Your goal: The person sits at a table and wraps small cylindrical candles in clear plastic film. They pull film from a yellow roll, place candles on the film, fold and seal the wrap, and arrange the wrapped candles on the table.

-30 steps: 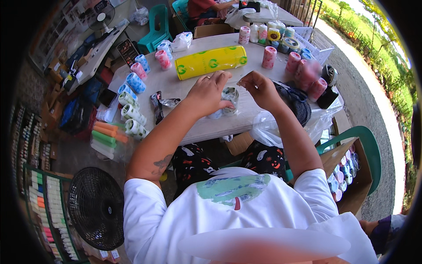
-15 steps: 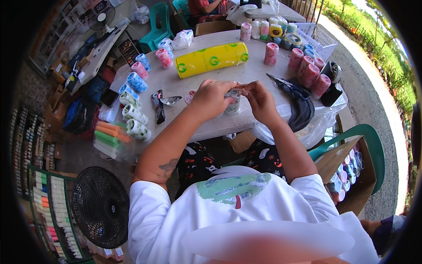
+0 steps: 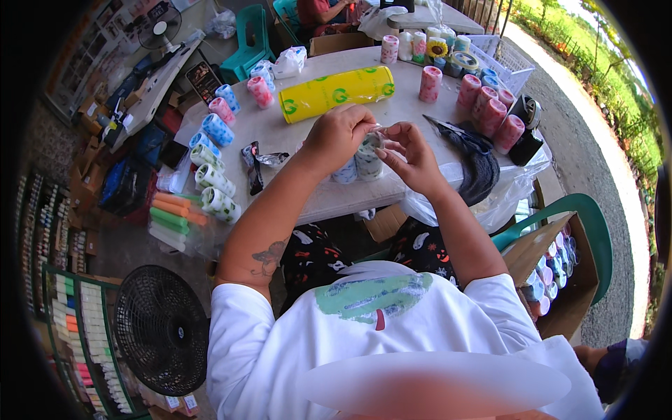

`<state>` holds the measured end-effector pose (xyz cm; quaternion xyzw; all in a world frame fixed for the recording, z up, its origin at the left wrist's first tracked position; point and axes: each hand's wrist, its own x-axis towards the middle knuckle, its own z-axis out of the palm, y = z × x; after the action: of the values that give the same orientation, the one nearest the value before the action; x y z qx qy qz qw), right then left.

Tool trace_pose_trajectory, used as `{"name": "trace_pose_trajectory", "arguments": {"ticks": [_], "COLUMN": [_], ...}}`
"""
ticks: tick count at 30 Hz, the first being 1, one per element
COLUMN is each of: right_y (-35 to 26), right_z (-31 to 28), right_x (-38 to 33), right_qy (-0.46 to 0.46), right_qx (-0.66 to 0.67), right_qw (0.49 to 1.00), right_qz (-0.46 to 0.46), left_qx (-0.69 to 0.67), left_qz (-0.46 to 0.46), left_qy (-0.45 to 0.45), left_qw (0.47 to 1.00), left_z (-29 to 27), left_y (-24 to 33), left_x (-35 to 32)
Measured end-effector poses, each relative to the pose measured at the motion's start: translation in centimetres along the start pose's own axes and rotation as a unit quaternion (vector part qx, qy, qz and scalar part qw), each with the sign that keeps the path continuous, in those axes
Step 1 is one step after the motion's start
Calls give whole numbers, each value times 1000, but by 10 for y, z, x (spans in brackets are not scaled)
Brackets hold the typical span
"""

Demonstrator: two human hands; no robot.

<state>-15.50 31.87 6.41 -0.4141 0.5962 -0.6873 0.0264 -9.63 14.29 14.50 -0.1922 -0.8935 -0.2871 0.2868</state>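
Nearest, the left hand (image 3: 337, 136) and right hand (image 3: 409, 155) meet over the pale counter (image 3: 294, 133), both pinching a small green-patterned wrapped roll (image 3: 368, 157) standing upright near the counter's front edge. Farther back lies a long yellow plastic-film roll (image 3: 337, 92), with pink patterned rolls (image 3: 490, 112) to its right.

A yellow roll (image 3: 337, 92) lies across the table (image 3: 294, 133). Pink patterned rolls (image 3: 490, 112) stand upright along its right edge. A black fan (image 3: 161, 329) stands on the floor.
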Motion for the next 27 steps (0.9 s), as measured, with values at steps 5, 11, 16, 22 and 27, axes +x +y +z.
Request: {"name": "trace_pose_trajectory", "arguments": {"ticks": [5,11,16,22,27], "right_y": [4,-1,3,3,-11], "right_z": [4,20,18,15,7], "right_x": [27,29,25,24,28], "right_qy": [-45,16,-2,-8,-26], "right_qx": [-66,73,73,94,-68], "right_qw": [987,982,981,980,989], "right_qz": [137,175,180,176,126], "left_qx": [-38,-87,-194,-207,-65], "left_qz": [-4,-138,-210,-130,-150], "left_qy": [-74,-82,-113,-7,75], "left_qw": [996,983,952,970,984], "left_z": [-9,-53,-42,-31,-57], "left_y": [-2,-34,-74,-76,-61], "left_x": [17,-36,-86,-85,-84]}}
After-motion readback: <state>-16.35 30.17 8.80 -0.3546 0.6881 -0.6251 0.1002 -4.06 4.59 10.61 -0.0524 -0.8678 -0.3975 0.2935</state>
